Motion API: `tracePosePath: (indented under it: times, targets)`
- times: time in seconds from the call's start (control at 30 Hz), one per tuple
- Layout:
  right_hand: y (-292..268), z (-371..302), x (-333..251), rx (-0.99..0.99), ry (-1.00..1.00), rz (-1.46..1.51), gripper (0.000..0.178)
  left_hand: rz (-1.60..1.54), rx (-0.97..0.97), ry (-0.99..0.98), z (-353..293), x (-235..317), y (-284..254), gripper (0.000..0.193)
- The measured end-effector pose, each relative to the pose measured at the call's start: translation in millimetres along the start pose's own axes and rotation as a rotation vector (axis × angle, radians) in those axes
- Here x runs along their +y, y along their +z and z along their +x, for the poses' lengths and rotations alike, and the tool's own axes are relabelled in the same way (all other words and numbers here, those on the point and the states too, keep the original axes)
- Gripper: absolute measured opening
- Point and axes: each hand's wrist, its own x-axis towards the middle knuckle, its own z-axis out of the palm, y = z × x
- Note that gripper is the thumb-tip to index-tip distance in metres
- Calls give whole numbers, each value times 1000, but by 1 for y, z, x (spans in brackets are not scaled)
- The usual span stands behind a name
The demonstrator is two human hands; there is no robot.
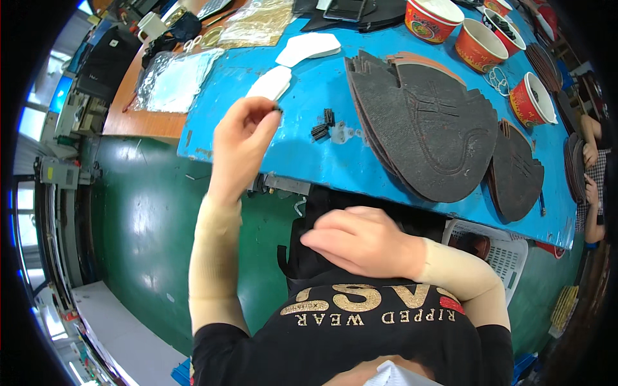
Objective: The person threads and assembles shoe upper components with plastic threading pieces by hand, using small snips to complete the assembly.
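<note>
Over the blue table point(309, 164), my left hand point(241, 141) is closed, pinching a small black piece point(277, 109) between thumb and fingertips. Beside it lie stacked white cut pieces point(271, 83), with a second white stack point(308, 49) farther back. A few small black strips point(320, 132) rest on the table to the right of that hand. My right hand point(367, 241) hovers in front of my body, short of the table edge. Its fingers are bent and pressed together, slightly blurred; their inner side is hidden. Large dark leather-like pieces point(428, 128) are stacked to the right.
Several red paper tubs point(481, 46) stand at the back right. A smaller dark stack point(515, 174) sits near the table's right edge. Below is a white plastic basket point(508, 257). Clear plastic bags point(174, 80) lie at the left. Another person's hands point(590, 170) show at far right.
</note>
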Motion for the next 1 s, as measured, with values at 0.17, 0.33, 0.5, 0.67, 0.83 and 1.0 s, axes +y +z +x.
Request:
tracePosePath:
  times: [0.17, 0.33, 0.5, 0.67, 0.83, 1.0]
  targets:
    - [-64, 16, -18, 416, 243, -53, 29, -1138, -303, -212, -58, 42, 48, 16]
    - [-77, 4, -16, 487, 277, 10, 26, -1181, -353, -225, -57, 51, 85, 17]
    - [-84, -11, -10, 520, 352, 85, 24, -1080, -349, -192, -51, 58, 103, 17]
    - [-97, -19, -10, 508, 511, 392, 24, -987, -339, -94, -50, 59, 114, 19]
    - [-99, -27, -12, 450, 530, 433, 23, -827, -281, -13, -54, 74, 118, 28]
    - [-99, -34, -10, 406, 413, 517, 30, -329, -402, 348, -35, 80, 106, 33]
